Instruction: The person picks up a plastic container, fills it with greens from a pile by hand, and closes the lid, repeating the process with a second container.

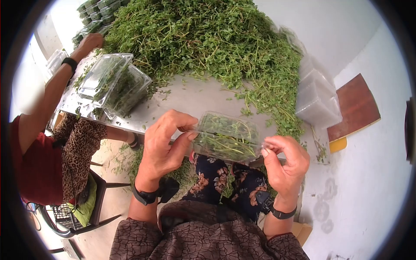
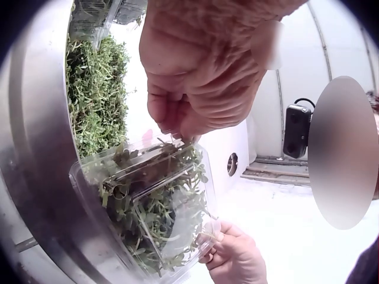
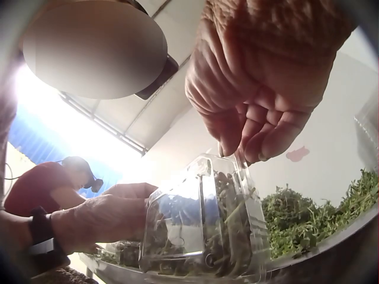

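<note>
A clear plastic clamshell box [image 1: 227, 138] filled with leafy green stems is held up in front of the body, over the table's near edge. My left hand [image 1: 167, 141] pinches its left end between thumb and fingers. At the opposite end, my right hand [image 1: 286, 162] pinches the rim near a corner. Through the clear plastic in the left wrist view, the greens [image 2: 160, 213] press against the lid, and a few stems poke out by the rim. The right wrist view shows the box [image 3: 204, 219] side-on, with the fingertips right at its upper edge.
A large heap of greens [image 1: 203, 39] covers the back of the metal table [image 1: 186, 93]. Filled clear boxes [image 1: 115, 84] stand at the left, with more stacked behind. Nested empty boxes [image 1: 318, 93] sit at the right. Another person's arm [image 1: 47, 86] reaches in from the left.
</note>
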`<move>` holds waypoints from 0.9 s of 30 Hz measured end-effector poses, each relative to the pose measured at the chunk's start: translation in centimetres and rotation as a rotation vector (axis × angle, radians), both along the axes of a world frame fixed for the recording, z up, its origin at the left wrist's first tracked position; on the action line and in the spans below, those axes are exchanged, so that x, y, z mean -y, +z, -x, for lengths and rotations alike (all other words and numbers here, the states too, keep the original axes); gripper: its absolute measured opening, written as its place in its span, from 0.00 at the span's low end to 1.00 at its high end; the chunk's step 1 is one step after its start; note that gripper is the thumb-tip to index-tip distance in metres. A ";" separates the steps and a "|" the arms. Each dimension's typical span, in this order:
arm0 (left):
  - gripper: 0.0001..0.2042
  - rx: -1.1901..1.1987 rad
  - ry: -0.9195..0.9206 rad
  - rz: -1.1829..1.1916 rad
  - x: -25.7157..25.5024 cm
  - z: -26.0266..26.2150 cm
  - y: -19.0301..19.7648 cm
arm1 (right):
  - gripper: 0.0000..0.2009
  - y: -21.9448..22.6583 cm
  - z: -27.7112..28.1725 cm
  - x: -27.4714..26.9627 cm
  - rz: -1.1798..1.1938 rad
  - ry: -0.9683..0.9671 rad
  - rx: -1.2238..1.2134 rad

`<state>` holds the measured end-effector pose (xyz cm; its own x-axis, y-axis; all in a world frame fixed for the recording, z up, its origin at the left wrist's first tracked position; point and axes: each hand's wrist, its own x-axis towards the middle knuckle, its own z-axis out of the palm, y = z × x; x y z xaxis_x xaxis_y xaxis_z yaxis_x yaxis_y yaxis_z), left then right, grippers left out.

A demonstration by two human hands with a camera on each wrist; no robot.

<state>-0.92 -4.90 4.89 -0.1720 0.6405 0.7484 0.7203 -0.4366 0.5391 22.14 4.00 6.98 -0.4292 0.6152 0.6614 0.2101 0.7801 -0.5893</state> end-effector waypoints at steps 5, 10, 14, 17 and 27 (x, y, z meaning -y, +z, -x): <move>0.13 -0.022 0.013 0.018 0.1 0.1 0.2 | 0.10 0.1 0.1 -0.1 0.006 0.019 -0.018; 0.14 -0.012 -0.018 0.021 0.1 0.2 0.2 | 0.09 0.2 0.0 -0.2 -0.006 0.026 0.007; 0.13 -0.028 -0.028 0.004 0.0 0.4 0.2 | 0.09 0.1 0.0 -0.2 0.009 0.033 -0.001; 0.13 -0.020 -0.034 0.005 0.0 0.4 0.2 | 0.09 0.1 0.0 -0.2 0.010 0.035 -0.002; 0.13 -0.031 -0.056 -0.041 -0.3 0.3 0.3 | 0.09 -0.1 0.2 -0.3 0.017 0.033 -0.017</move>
